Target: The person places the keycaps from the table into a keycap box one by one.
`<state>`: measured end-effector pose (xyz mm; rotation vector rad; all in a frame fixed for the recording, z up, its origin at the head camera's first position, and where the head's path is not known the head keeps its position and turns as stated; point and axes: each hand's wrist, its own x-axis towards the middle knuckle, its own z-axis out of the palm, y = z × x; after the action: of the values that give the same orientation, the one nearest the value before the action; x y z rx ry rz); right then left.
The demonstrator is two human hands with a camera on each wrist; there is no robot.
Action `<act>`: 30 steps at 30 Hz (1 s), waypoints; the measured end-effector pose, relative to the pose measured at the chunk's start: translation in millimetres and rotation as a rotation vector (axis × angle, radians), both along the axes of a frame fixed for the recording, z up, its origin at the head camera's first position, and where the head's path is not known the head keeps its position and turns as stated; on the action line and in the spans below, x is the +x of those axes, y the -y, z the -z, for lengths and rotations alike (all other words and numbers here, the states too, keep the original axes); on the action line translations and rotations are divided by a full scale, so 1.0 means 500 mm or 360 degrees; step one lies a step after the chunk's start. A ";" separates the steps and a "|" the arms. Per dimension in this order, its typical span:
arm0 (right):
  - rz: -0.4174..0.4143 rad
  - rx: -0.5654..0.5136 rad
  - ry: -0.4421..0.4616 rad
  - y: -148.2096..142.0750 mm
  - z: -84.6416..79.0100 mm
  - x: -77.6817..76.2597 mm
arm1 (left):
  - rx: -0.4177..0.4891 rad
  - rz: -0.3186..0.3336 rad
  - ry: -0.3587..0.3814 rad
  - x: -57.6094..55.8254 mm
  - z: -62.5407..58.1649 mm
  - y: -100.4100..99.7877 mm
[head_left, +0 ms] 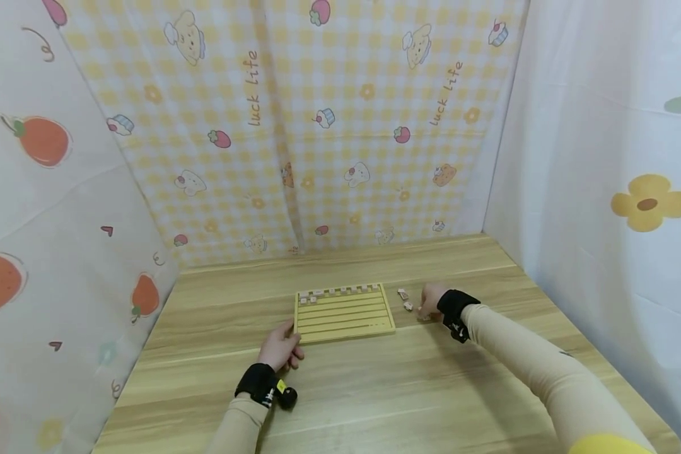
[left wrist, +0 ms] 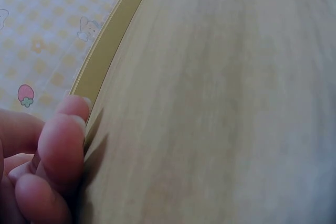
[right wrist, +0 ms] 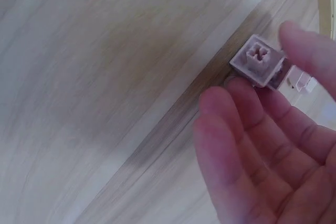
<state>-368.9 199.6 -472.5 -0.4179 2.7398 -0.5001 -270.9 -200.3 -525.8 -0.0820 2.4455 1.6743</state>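
Observation:
A yellow tray (head_left: 343, 321) with slotted rows lies on the table, small pale keycaps (head_left: 343, 291) lined along its top row and two more at the left of the second. My left hand (head_left: 279, 348) holds the tray's near left corner; in the left wrist view its curled fingers (left wrist: 62, 150) are at the tray's edge (left wrist: 113, 32). To the right of the tray, my right hand (head_left: 431, 299) is down at the table. Its fingertips and thumb (right wrist: 310, 51) pinch a keycap (right wrist: 257, 61), whose hollow underside and cross-shaped socket face the wrist camera.
Between the tray and my right hand lie a few loose keycaps (head_left: 405, 300). Another keycap (right wrist: 301, 81) shows behind the thumb in the right wrist view. The wooden table (head_left: 374, 397) meets a checked curtain (head_left: 340, 208) at the back, with pale curtains at both sides.

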 end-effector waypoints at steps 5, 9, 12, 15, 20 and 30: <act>0.0046 -0.0251 0.0067 0.010 0.013 -0.011 | 0.0014 -0.0002 0.0008 0.001 0.003 0.005; 0.0082 -0.0293 0.0060 0.020 0.015 -0.016 | 0.0026 -0.0010 0.0016 0.003 0.004 0.002; 0.0083 -0.0269 0.0054 0.021 0.011 -0.026 | 0.0030 0.0001 0.0012 0.005 0.002 -0.001; 0.0074 -0.0289 0.0052 0.015 -0.003 -0.041 | 0.0042 0.0003 0.0023 0.006 0.000 0.000; 0.0113 -0.0587 0.0183 -0.013 -0.027 -0.067 | 0.0042 0.0012 0.0018 0.004 -0.001 0.001; 0.0197 -0.1294 0.0241 -0.008 -0.077 -0.050 | 0.0032 -0.0019 0.0023 0.004 0.001 -0.001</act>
<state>-394.1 203.4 -434.1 -0.3652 2.3124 -1.6074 -269.0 -199.6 -526.1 -0.1060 2.4219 1.6967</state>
